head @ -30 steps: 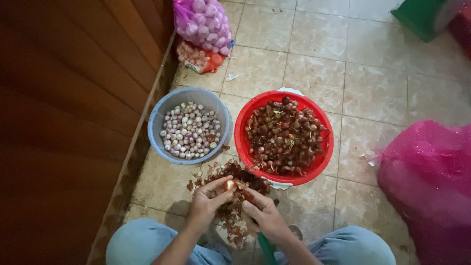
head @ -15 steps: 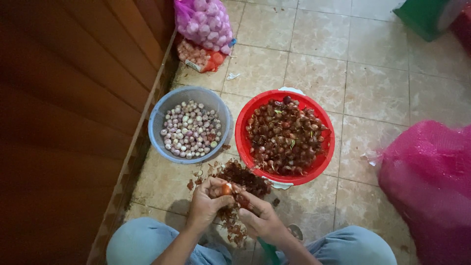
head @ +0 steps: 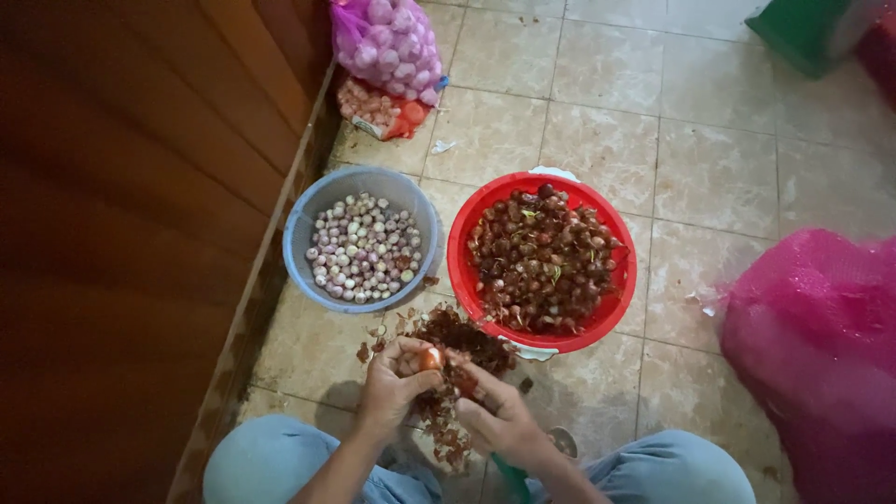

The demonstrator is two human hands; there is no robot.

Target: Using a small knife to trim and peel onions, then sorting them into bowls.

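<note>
— Red basin [head: 464, 280]: unpeeled shallots. Blue one?
— Blue basin [head: 297, 224]: peeled shallots. Left hand [head: 390, 387] pinches 1 shallot [head: 430, 358] above the peel pile [head: 455, 338]; right hand [head: 501, 415] is curled beside it, touching.

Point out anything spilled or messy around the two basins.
Dark peelings lie loose on the tiled floor between the red basin and the hands, trailing toward the knees. A few scraps sit beside the blue basin. Neither basin is tipped.
</note>
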